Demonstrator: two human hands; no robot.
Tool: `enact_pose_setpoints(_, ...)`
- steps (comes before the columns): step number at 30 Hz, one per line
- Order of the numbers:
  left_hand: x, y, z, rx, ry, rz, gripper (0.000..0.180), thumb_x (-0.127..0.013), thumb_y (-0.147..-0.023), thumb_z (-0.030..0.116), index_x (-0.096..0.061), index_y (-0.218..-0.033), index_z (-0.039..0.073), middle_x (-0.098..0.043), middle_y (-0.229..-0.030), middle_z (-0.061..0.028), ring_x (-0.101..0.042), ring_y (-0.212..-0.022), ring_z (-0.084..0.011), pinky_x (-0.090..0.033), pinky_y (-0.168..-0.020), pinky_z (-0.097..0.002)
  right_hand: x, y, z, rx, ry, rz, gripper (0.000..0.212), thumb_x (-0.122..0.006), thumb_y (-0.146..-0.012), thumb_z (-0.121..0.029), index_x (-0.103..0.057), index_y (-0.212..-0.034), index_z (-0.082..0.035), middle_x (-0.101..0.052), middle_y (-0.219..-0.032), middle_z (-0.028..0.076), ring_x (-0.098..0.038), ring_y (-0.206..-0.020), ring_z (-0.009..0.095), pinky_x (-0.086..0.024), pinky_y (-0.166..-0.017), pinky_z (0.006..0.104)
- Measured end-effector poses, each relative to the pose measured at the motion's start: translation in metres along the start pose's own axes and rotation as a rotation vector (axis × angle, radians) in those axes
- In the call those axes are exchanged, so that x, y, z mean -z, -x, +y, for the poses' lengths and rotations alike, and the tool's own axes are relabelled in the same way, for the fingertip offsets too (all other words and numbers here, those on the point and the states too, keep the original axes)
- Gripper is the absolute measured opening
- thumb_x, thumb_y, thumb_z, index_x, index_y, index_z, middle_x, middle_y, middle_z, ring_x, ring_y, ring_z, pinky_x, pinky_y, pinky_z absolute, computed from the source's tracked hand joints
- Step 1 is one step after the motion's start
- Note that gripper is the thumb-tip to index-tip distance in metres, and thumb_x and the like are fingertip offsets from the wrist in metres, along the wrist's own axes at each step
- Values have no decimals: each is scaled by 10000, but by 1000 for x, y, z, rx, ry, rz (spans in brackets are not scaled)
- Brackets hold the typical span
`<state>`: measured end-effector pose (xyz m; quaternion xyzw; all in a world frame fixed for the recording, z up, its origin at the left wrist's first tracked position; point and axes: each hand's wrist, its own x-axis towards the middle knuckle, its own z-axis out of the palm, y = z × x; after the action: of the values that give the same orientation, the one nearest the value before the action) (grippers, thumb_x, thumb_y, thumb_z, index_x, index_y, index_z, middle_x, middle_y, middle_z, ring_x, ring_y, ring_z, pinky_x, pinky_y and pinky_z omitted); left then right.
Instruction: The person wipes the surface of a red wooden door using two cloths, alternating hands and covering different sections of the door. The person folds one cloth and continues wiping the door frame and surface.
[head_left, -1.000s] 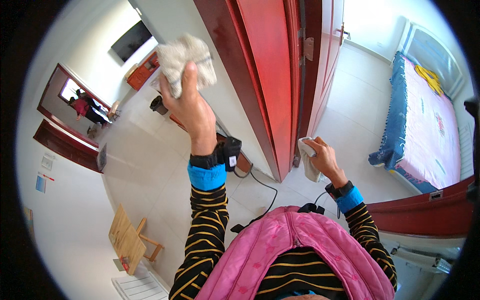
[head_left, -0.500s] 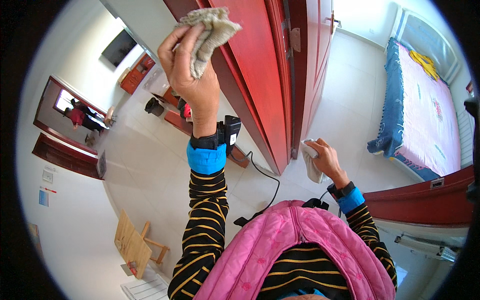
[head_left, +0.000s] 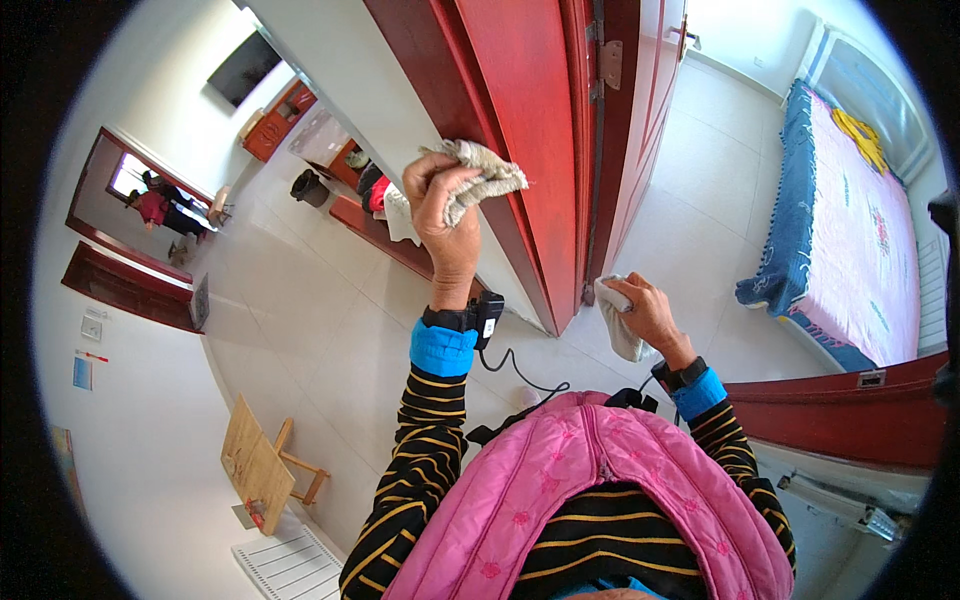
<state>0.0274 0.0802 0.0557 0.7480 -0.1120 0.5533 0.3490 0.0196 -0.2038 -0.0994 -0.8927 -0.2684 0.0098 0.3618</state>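
From where I stand, I see 2 hands at work by a doorway, each with its own cloth. The left hand is raised, thumb and fingers pinched firmly on the left cloth — beige, creased and bunched — right at the edge of the red frame. Whether it actually presses on the wood, I can't tell.

The right hand is lower, its fingers closed around the right cloth, which hangs near the foot of the frame, between it and the bed. The door stands open behind, and a black cable curls under the left wrist.

To my eye, the step in hand is a wipe along the frame with the left cloth. The next stroke calls for that cloth laid flatter on the wood, with steady pressure — and the wrist clear of the cable.
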Motion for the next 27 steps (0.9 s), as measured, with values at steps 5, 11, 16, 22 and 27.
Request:
enact_pose_setpoints(5, -1, 37, -12, 80, -25, -48, 204, -611, -736, -92, -658, -864, 60, -567, -1035, -88, -577, -997, -264, -476, -902, -378, -2, 1, 3, -1, 22, -30, 349, -675, -766, -104, -688, -1112, -149, -637, -964, 111, -646, -832, 343, -529, -714, 427)
enact_pose_setpoints(11, -1, 74, -28, 193, -17, -111, 199, -618, -719, -106, -636, -845, 48, -564, -1009, -98, -574, -968, -274, -480, -878, -377, -6, 2, 5, -18, 31, -23, 351, -670, -769, -108, -686, -1116, -159, -640, -957, 104, -644, -829, 344, -526, -713, 429)
enact_pose_setpoints(16, -4, 100, -36, 210, -8, -176, 248, -627, -689, -137, -618, -857, 44, -546, -1026, -90, -548, -966, -266, -485, -834, -363, -6, 2, 7, -32, 41, -34, 363, -660, -763, -91, -687, -1118, -163, -635, -942, 107, -642, -829, 349, -524, -709, 433)
enact_pose_setpoints(22, -5, 122, -51, 233, -23, -248, 281, -633, -652, -127, -617, -876, 41, -568, -969, -87, -551, -949, -298, -469, -824, -394, -10, 4, 9, -35, 52, -30, 382, -644, -750, -71, -686, -1120, -159, -635, -945, 110, -639, -833, 351, -523, -711, 439)
enact_pose_setpoints(27, -5, 139, -58, 316, -34, -292, 291, -643, -647, -120, -629, -889, 39, -578, -960, -80, -561, -940, -290, -471, -826, -386, -11, 6, 9, -60, 40, -23, 399, -638, -738, -60, -685, -1123, -156, -638, -956, 112, -637, -849, 356, -521, -729, 438)
